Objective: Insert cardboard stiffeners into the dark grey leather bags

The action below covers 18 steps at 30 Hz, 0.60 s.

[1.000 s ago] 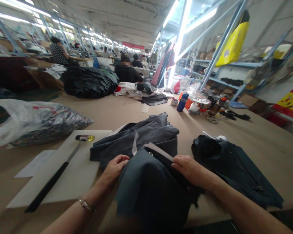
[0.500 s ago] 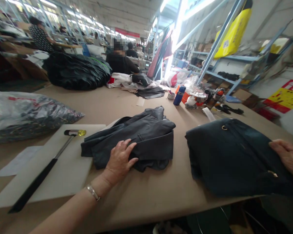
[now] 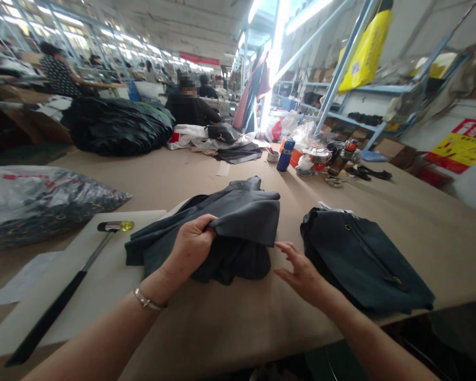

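Observation:
In the head view, several dark grey fabric pieces (image 3: 162,233) lie in a loose pile in front of me. My left hand (image 3: 194,241) is closed on the near edge of the top fabric piece (image 3: 249,214), lifting it off the pile. Just off that piece's right corner is my right hand (image 3: 297,267), with thumb and fingers apart and nothing between them. To its right lies a stack of dark panels (image 3: 365,264); the uppermost has a zip with a gold ring and a gold puller.
A mallet (image 3: 83,272) rests on a white board (image 3: 122,280) at left, near a clear bag (image 3: 43,206) of small rings. Further back stand a dark fabric heap (image 3: 119,124), a blue bottle (image 3: 286,155) and assorted clutter. Co-workers sit beyond the table.
My right hand has let go of the dark zipped panel, now flat on the right stack, and moved left. My left hand has gone from lying on the pile to gripping its top piece.

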Each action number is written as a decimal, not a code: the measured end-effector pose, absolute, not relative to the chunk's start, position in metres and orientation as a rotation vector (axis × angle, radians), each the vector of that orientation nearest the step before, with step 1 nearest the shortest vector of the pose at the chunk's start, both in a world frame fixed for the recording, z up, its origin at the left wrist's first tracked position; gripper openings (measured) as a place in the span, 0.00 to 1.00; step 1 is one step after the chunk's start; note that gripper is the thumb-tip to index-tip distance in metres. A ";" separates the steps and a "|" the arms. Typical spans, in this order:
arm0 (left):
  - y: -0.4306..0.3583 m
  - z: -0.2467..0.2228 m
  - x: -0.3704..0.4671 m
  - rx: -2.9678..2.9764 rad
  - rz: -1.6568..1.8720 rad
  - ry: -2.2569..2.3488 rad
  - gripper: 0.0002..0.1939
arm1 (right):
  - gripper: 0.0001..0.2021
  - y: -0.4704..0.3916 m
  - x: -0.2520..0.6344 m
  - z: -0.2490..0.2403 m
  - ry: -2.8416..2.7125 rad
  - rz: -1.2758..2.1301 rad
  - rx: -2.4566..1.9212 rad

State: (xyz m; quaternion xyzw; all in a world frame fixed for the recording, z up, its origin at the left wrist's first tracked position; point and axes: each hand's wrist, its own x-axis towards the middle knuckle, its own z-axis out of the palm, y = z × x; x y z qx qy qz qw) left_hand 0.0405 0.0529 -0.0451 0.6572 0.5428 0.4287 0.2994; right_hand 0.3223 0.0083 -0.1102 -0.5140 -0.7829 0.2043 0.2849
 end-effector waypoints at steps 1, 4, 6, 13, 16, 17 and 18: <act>0.050 -0.036 0.040 1.698 1.159 1.425 0.08 | 0.33 0.010 0.306 -0.120 -2.044 0.453 -1.360; 0.038 -0.013 0.039 1.570 1.228 1.329 0.06 | 0.44 0.022 0.271 -0.135 -1.867 0.248 -1.332; 0.030 0.000 0.039 1.384 1.276 1.211 0.06 | 0.43 0.036 0.257 -0.134 -1.735 0.312 -1.312; 0.020 0.020 0.033 0.594 1.597 0.884 0.07 | 0.46 0.058 0.233 -0.112 -1.025 1.055 -1.067; 0.026 -0.005 0.015 0.264 1.593 1.029 0.04 | 0.39 0.043 0.230 -0.118 -0.886 1.240 -1.028; 0.027 -0.016 0.008 0.152 1.556 1.086 0.05 | 0.35 0.036 0.230 -0.121 -0.817 1.292 -1.032; 0.028 -0.028 0.001 0.055 1.521 1.126 0.07 | 0.31 0.030 0.231 -0.125 -0.762 1.310 -1.046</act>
